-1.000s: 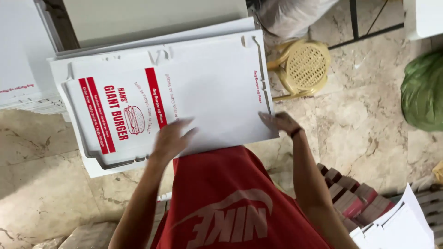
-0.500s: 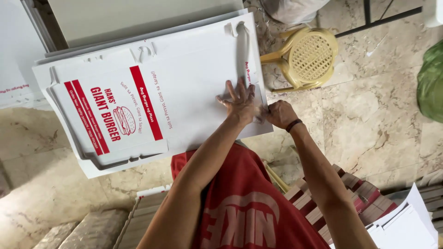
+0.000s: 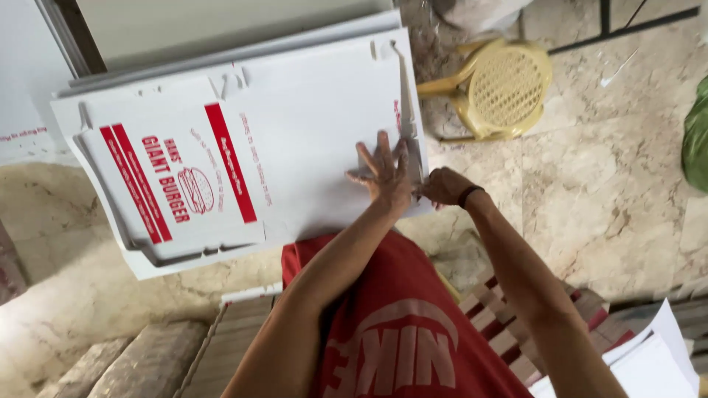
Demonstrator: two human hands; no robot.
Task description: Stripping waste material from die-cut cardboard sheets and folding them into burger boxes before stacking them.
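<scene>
A stack of flat white cardboard box blanks (image 3: 295,147) with red stripes and a burger drawing lies in front of me, over my red shorts (image 3: 398,324). My left hand (image 3: 383,173) presses flat with spread fingers on the right part of the top blank. Beside it, my right hand (image 3: 442,186), with a dark band on the wrist, pinches the right edge flap of that blank.
A yellow plastic stool (image 3: 501,88) stands on the marble floor (image 3: 612,184) to the right. Wooden slats (image 3: 221,346) lie below the stack on the left. More white sheets (image 3: 649,361) rest at lower right, and a green bag (image 3: 697,140) sits at the right edge.
My left hand slid from the bottom middle of the blank over to its right edge, beside the right hand. The right hand closed on the edge flap.
</scene>
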